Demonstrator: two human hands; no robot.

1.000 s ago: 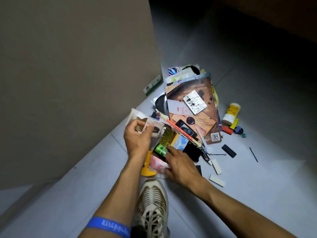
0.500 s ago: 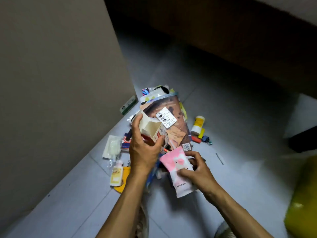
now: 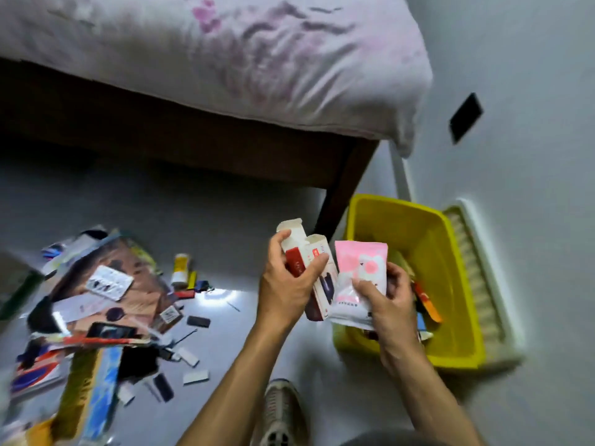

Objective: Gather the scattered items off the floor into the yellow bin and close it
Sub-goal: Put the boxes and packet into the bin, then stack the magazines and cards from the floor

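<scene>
Two hands are raised side by side at the near left edge of the yellow bin (image 3: 450, 317). Left hand (image 3: 289, 284): fingers curled around a pair of small cartons (image 3: 309, 262), one white with an open top flap, one with a red panel. Right hand (image 3: 389, 304): fingers and thumb pinching the lower part of a pink and white packet (image 3: 360, 268), held upright just beside the cartons and over the bin's near left corner. Bin stands open on the floor (image 3: 257, 220) at right, against the wall, beside a bed leg; several items, including an orange one, lie inside. A ribbed white panel (image 3: 476, 278), possibly the lid, lies along its right side. Scattered items (image 3: 106, 300) remain on the floor at left, well apart from the bin: a large brown printed sheet, a blister pack (image 3: 109, 282), a small yellow-labelled bottle (image 3: 181, 268), dark and white strips. A bed (image 3: 225, 59) with pale floral cover spans the far side. One shoe (image 3: 283, 413) shows near the bottom edge.
</scene>
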